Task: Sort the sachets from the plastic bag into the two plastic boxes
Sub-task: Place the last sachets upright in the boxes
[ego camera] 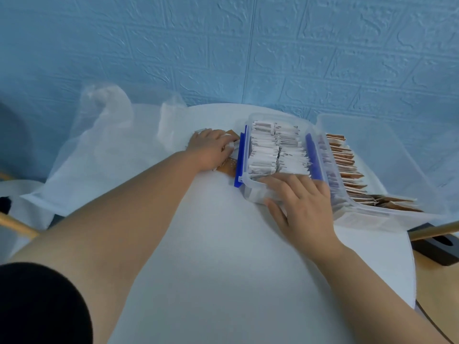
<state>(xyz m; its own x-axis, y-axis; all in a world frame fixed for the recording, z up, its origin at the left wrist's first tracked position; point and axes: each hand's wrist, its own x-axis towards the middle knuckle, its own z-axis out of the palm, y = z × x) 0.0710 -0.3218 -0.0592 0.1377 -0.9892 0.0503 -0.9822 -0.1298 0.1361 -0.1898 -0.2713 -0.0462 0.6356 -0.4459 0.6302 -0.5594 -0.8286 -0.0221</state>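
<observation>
Beside the left box, hands on the sachets

Left hand (pixel 211 150) lies just beside the blue clip of the left box (pixel 255 194), fingers curled round loose sachets (pixel 227 167), white and brown, on the table (pixel 211 244). Right hand (pixel 304 204) rests flat on that box's near end, fingers spread, touching the white sachets (pixel 270 150) packed inside. Touching it on the right, the second box (pixel 360 217) holds brown sachets (pixel 345 160). Off to the left sits the crumpled plastic bag (pixel 106 150)
</observation>
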